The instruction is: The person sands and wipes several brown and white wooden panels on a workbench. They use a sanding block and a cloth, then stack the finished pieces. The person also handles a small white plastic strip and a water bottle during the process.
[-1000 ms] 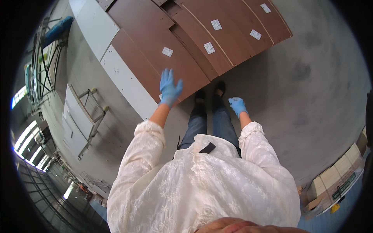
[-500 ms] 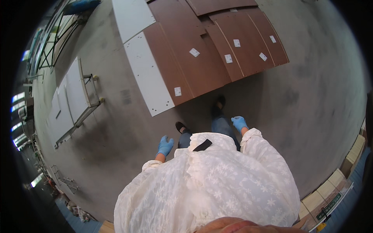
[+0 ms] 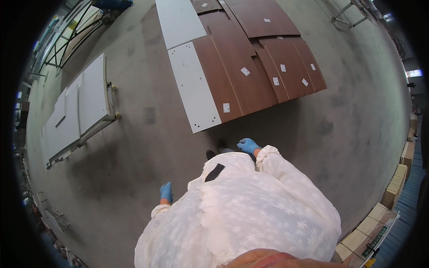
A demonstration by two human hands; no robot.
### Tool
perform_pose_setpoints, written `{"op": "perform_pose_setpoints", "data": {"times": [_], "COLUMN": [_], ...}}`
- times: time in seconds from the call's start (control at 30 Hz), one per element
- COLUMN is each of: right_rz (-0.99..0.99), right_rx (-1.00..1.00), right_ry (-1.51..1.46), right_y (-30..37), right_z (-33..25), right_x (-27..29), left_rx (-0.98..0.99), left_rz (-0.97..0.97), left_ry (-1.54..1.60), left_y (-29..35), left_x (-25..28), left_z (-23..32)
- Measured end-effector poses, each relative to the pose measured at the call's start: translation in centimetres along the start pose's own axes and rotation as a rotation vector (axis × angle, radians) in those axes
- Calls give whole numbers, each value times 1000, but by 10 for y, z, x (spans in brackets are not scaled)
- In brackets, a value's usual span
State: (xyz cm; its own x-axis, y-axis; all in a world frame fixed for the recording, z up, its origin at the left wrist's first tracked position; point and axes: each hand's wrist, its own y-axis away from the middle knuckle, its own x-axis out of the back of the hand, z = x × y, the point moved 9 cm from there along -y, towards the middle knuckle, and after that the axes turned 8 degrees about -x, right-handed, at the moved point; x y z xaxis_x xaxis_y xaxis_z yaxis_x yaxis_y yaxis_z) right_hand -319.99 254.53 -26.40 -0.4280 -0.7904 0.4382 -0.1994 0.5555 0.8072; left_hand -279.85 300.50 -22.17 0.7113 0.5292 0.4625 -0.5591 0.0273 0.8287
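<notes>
My left hand point(image 3: 166, 192), in a blue glove, hangs by my left side above the floor and holds nothing that I can see. Its fingers are loosely bent. My right hand point(image 3: 248, 146), also gloved in blue, is in front of my body with its fingers slightly curled and apart, bearing nothing. Ahead of it, not touched, lies a broad stack of brown panels point(image 3: 232, 80) with small white labels. White panels point(image 3: 193, 85) with dark holes lie along the stack's left side.
To the left stands a wheeled trolley point(image 3: 111, 117) loaded with white boards point(image 3: 91, 96). A metal frame rack point(image 3: 73, 38) is at the far left, another metal frame point(image 3: 344, 13) at the far right. Pale stacked boards point(image 3: 368, 223) line the right rear. Grey concrete floor point(image 3: 143, 147) lies between.
My body has turned and stepped, so the panel stack appears shifted right. My right hand has swung inward in front of me; my left hand has moved back and outward.
</notes>
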Motion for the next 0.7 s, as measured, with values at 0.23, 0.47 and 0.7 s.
{"op": "perform_pose_setpoints", "data": {"times": [0.23,0.47,0.7], "right_rz": [-12,40,-118], "right_rx": [-32,45,42], "right_ry": [546,183,117], "right_y": [-56,-128,-147], "right_z": [-68,-180,-322], "right_x": [-9,-68,-177], "left_rx": [-139,-247,-73], "left_rz": [57,56,235], "left_ry": [272,-436,198], "left_y": [-16,-73,-172], "left_x": [48,86,265], "left_z": [-57,-73,49]}}
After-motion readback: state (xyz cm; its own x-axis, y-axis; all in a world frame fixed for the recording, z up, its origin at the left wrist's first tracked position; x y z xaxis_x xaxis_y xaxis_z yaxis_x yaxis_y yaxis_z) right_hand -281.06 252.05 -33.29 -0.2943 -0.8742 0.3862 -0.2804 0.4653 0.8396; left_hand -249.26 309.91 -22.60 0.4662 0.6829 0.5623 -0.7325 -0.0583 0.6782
